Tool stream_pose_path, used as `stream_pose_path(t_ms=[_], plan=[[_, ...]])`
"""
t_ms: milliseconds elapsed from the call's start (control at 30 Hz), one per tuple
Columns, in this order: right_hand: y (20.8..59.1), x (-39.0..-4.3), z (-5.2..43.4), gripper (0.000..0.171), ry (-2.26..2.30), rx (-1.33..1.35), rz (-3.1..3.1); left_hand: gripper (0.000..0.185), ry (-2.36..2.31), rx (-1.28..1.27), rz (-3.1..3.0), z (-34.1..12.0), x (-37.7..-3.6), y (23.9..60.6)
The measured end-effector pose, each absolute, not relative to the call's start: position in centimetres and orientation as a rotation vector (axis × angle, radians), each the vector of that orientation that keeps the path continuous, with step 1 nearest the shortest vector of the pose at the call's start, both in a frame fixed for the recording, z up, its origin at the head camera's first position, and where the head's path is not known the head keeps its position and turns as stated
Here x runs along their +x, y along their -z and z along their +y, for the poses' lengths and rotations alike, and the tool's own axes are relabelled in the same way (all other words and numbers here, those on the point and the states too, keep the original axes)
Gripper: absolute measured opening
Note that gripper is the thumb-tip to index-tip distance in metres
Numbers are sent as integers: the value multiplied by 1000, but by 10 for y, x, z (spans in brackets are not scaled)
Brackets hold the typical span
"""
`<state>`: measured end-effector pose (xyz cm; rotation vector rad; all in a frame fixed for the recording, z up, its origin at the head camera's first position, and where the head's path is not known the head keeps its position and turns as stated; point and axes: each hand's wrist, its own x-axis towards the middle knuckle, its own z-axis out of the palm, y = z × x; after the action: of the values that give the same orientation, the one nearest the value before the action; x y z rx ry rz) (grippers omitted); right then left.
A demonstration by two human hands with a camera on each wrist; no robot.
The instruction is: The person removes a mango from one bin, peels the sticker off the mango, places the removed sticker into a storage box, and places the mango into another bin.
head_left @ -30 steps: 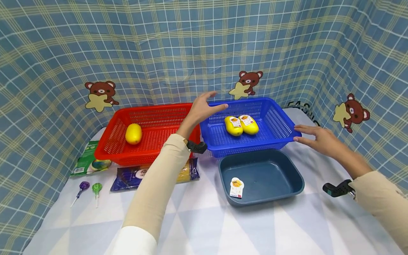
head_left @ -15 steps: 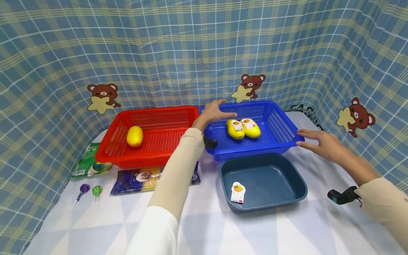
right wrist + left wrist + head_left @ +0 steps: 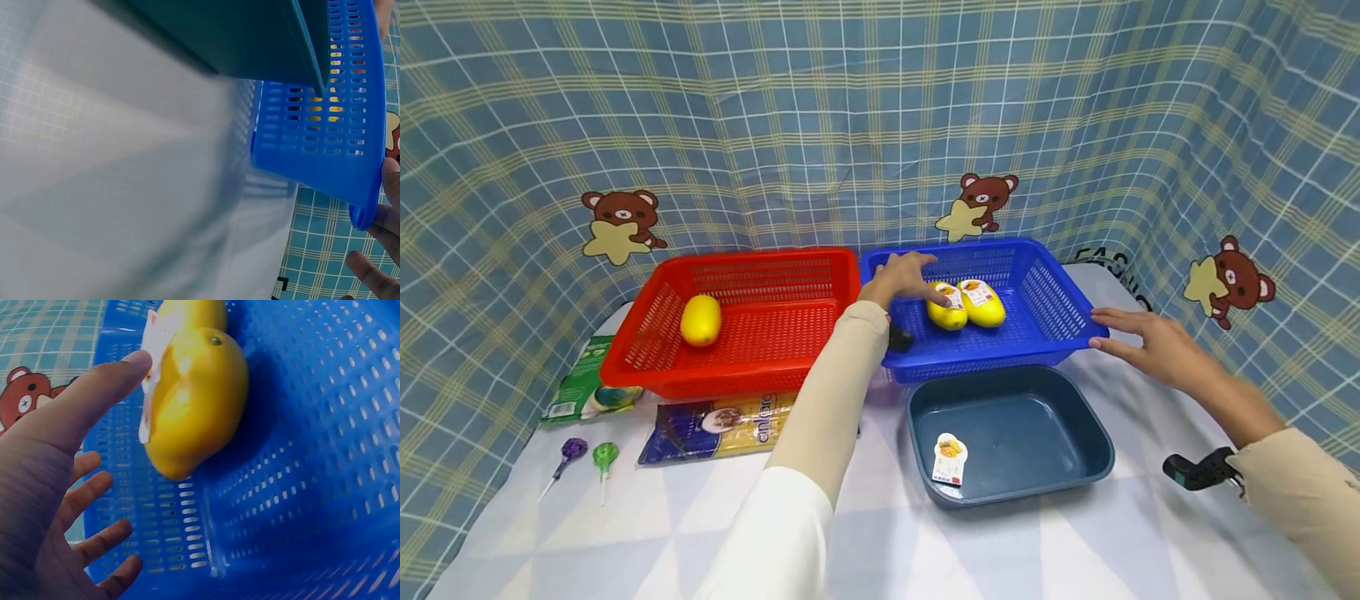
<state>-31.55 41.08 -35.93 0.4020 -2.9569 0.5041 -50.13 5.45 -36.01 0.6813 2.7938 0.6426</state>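
Observation:
Two yellow mangoes with paper tags lie side by side in the blue basket (image 3: pixel 1037 321). My left hand (image 3: pixel 901 277) reaches in from the left with fingers spread. Its thumb overlaps the tag of the nearer mango (image 3: pixel 206 394) in the left wrist view, while the other fingers stand apart from the fruit. The farther mango (image 3: pixel 985 310) touches the nearer one. At the basket's right corner, my right hand (image 3: pixel 1161 346) rests its thumb and fingertips against the rim, fingers loosely extended.
A red basket (image 3: pixel 775 367) with one yellow fruit (image 3: pixel 702 321) stands left. A dark blue-grey tray (image 3: pixel 1022 442) with a fruit tag (image 3: pixel 950 458) sits in front. A blue-gold packet (image 3: pixel 722 425), green packet (image 3: pixel 583 383) and two lollipops (image 3: pixel 604 454) lie front left.
My left hand has moved right and down into the blue basket, its thumb coming to the nearer mango. My right hand stays at the basket's rim.

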Motion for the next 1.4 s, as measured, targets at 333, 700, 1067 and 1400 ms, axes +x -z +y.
stream_pose_path(t_ms=[333,700,1067,1400], plan=[[368,-310,406,56,-534,366,-2921,103,-459,621,2741,56,-490,381],[369,-311,410,54,-518,383,-2881,105,-361,665,2756,65,-493,384],[370,-312,411,54,-554,358,-2891,101,-310,758,2796,69,-500,382],[375,-314,412,53,-587,370,-2866,97,-504,857,2848,50,-486,351]])
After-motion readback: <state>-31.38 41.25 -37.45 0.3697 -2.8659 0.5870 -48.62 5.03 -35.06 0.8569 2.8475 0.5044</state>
